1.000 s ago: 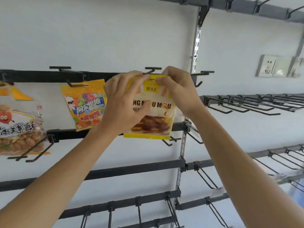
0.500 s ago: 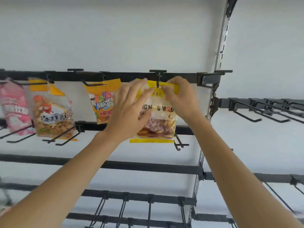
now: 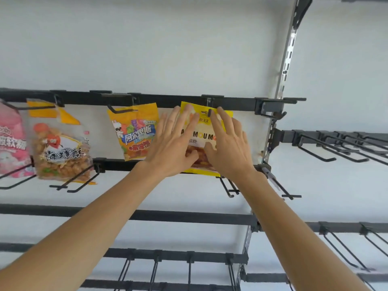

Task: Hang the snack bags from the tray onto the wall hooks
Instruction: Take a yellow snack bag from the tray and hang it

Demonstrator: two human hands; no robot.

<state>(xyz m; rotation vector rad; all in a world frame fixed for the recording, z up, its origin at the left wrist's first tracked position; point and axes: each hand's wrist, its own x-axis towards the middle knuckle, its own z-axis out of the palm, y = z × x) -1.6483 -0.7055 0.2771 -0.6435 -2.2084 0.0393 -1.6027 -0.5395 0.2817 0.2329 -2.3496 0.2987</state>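
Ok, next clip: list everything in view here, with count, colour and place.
yellow bag: one, yellow, centre, on a top-rail hook
orange bag: one, orange, hooked just left of it
clear bag: one, clear with orange top, further left
pink bag: one, pink, left edge
hooks: many, black, mostly empty, along the rails
rails: several, black, across the wall
upright: one, silver, slotted, right of centre
wall: white, behind
left hand: fingers straight, on yellow bag
right hand: fingers straight, on yellow bag

1 slotted silver upright [image 3: 288, 57] (right of centre) climbs the white wall [image 3: 147, 49] between black rails [image 3: 168, 216].
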